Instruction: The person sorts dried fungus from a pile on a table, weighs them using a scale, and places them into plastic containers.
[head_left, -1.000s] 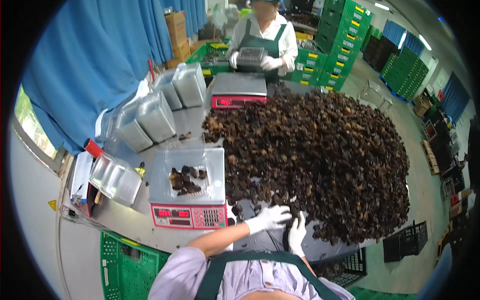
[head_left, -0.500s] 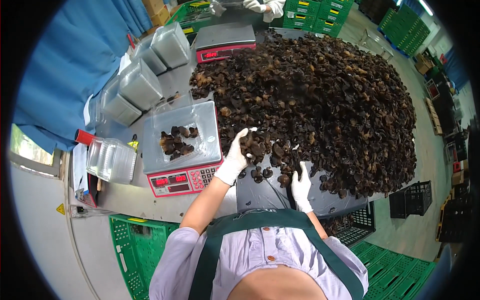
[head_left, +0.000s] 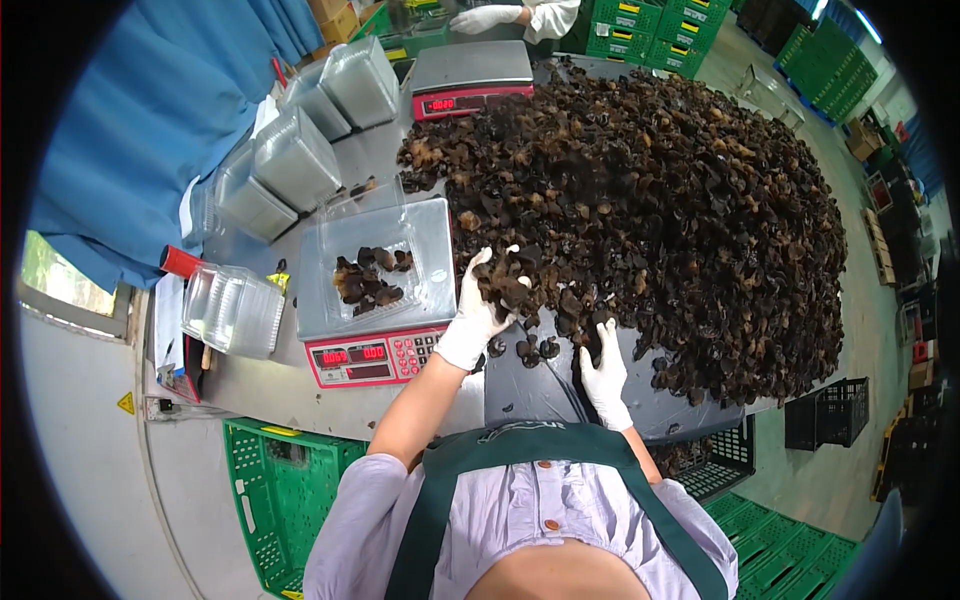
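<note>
My left hand [head_left: 477, 318], in a white glove, is closed around a clump of dark wood ear mushrooms [head_left: 508, 282] at the near left edge of a large heap [head_left: 640, 200]. To its right, my gloved right hand [head_left: 604, 378] rests at the heap's near edge, fingers stretched and thumb apart, beside a few mushrooms. On the left a red digital scale [head_left: 437, 280] with a metal pan carries an open clear plastic box [head_left: 415, 262]. Several mushrooms [head_left: 370, 280] lie in that box. A few loose pieces [head_left: 538, 349] sit on the grey sheet between my hands.
Stacked clear boxes [head_left: 297, 160] stand left of the scale, with more boxes [head_left: 234, 310] lying nearer. A second scale [head_left: 472, 66] stands at the far side, where another person's gloved hand [head_left: 488, 18] shows. Green crates [head_left: 290, 500] stand below the table edge; a black crate [head_left: 828, 413] is at right.
The whole view has shifted slightly right. My left fingers have curled further around the mushrooms. My right hand stays near the heap's edge. The other person's hand across the table has moved.
</note>
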